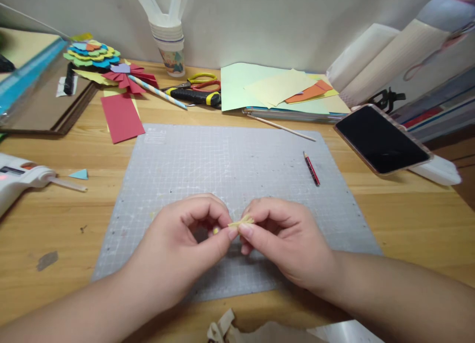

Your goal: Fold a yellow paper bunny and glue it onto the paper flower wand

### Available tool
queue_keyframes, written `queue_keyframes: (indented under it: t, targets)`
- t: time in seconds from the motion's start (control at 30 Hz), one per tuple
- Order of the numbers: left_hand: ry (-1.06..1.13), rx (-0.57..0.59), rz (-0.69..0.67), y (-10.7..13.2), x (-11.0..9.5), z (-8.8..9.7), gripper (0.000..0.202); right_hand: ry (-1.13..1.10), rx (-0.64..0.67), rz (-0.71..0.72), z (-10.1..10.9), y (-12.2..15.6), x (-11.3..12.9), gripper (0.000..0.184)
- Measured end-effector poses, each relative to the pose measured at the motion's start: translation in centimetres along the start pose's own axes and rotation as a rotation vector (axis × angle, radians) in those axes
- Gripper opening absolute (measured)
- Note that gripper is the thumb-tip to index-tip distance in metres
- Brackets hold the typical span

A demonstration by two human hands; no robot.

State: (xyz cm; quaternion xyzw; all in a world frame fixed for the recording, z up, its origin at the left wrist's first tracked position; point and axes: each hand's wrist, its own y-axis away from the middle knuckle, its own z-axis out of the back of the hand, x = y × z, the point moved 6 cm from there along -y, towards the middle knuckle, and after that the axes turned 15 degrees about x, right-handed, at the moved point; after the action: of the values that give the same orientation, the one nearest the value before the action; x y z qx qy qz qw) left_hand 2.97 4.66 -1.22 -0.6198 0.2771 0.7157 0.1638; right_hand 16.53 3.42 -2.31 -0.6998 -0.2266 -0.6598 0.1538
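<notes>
A small pale yellow piece of folded paper (240,222) is pinched between both hands above the grey cutting mat (193,160). My left hand (181,239) grips its left end between thumb and forefinger. On the right end, the thumb and forefinger of my right hand (293,236) are pressed together. A tiny yellow tip (216,230) shows inside the curl of my left fingers; whether it belongs to the same piece I cannot tell. Beyond my right hand, a short red and black pencil (311,169) lies on the mat.
A glue gun (25,177) lies at the left, near a blue paper scrap (79,174). Behind the mat are red paper (122,118), a paper flower (92,55), pliers (193,96), stacked cups (172,51) and coloured sheets (237,85). A phone (382,140) leans at the right.
</notes>
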Motion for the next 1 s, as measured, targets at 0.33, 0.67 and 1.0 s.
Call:
queue_keyframes:
  t: [0.33, 0.67, 1.0]
  targets:
    - [-0.119, 0.036, -0.053, -0.1, -0.8, 0.1, 0.021, -0.086, 0.000, -0.067, 0.1, -0.3, -0.3, 0.019]
    - [0.329, 0.103, 0.088, -0.4, 1.4, -0.4, 0.019, -0.198, -0.009, -0.076, 0.2, -0.5, -0.4, 0.022]
    - [0.574, 0.359, 0.146, -0.1, 1.9, -2.0, 0.023, -0.288, 0.114, -0.122, -0.6, -0.4, -1.1, 0.023]
